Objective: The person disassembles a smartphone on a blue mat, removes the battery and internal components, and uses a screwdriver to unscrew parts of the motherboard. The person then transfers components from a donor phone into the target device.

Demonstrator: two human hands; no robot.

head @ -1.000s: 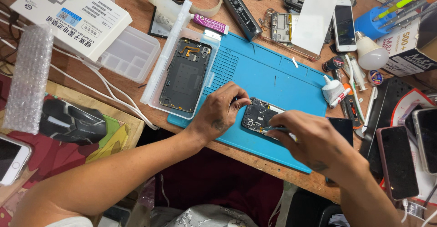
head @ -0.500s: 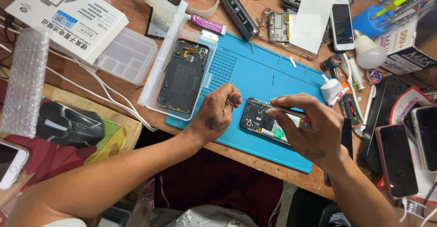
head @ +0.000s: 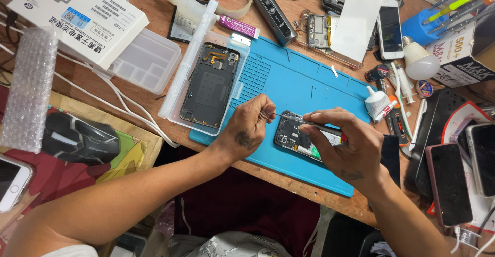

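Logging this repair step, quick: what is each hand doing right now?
Left hand: closed, pinching thin tweezers at the opened phone.
Right hand: closed on a red-handled screwdriver over the same phone.

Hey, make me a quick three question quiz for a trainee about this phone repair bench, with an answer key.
1. True or false: the opened phone lies on the blue mat.
2. Which hand holds the red-handled screwdriver? A. left hand B. right hand
3. What lies in the clear tray at the mat's left edge?

Key
1. True.
2. B; its tip points to the phone's top end, beside the left hand's fingers.
3. A black phone back cover, inner side up.
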